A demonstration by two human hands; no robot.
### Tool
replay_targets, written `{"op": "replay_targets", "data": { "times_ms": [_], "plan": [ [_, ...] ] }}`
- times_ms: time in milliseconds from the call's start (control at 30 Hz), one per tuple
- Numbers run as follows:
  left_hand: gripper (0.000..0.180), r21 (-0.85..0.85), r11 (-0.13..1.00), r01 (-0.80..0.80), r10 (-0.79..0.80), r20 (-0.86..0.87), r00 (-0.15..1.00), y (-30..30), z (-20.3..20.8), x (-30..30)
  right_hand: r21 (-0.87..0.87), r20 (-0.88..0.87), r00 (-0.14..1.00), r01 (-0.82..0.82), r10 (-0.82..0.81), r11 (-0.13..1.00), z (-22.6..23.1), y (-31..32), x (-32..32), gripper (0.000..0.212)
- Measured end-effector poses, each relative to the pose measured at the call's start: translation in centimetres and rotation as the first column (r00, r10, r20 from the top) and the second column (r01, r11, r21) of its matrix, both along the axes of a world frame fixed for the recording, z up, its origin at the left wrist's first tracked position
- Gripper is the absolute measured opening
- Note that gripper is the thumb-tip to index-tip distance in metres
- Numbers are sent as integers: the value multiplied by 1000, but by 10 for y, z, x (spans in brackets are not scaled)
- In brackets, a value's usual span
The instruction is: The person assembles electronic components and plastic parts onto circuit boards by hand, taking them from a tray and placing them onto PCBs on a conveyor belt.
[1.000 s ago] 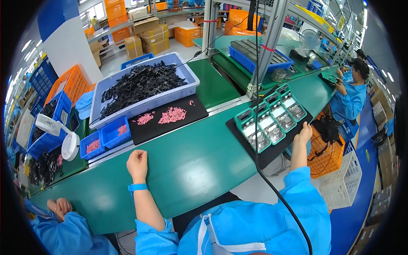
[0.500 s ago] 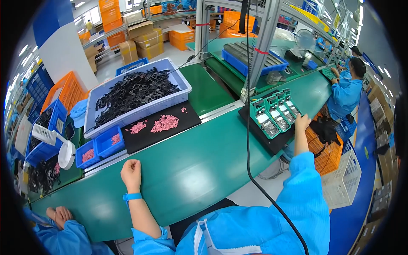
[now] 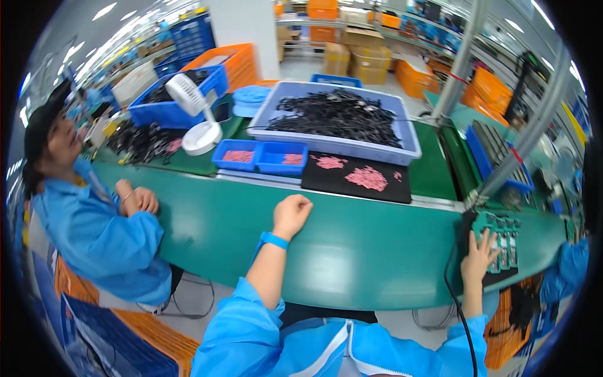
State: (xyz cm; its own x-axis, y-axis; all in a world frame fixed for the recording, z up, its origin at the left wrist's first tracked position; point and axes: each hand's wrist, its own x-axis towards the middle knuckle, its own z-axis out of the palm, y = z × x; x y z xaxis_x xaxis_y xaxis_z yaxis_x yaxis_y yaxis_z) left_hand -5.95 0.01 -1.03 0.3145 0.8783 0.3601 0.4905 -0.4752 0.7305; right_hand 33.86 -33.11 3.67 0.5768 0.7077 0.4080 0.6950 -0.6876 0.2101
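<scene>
"How did the hands stand?"

"The left hand (image 3: 292, 217) was loosely closed above the green bench (image 3: 377, 251); I couldn't tell whether it hid anything small. The right hand (image 3: 477, 257) was open, fingers spread at the left side of the green-framed units (image 3: 504, 245), which lay in a row on a black mat (image 3: 466, 227) at the bench's right. Contact was unclear."

"What could have gone wrong?"

"A black cable (image 3: 461, 314) ran beside that forearm; a sweep might have snagged it. The mat looked close to the near edge, so a pull toward the body could have tipped a unit off."

"And farther back?"

"Pink pieces (image 3: 366, 178) lay loose on a black sheet (image 3: 396, 193); a brushing sleeve could have scattered them. Behind stood a pale-blue tub (image 3: 352, 149) heaped with black parts (image 3: 339, 113)."

"Any brands or lettering?"

"None I could read; any marks were too small or blurred."
</scene>
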Motion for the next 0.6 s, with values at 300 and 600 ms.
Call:
{"op": "replay_targets", "data": {
  "times_ms": [300, 600],
  "plan": [
    [12, -63, 998, 4, -3, 20, 1000, -4, 3, 3, -53, 35, 982, 188, -186, 981, -7, -42, 122, 76],
    [12, -86, 996, -5, 7, 30, 1000, -3, 2, 5, -169, -52, 959, 266, -278, 949, -4, -38, 133, 63]
  ]
}}
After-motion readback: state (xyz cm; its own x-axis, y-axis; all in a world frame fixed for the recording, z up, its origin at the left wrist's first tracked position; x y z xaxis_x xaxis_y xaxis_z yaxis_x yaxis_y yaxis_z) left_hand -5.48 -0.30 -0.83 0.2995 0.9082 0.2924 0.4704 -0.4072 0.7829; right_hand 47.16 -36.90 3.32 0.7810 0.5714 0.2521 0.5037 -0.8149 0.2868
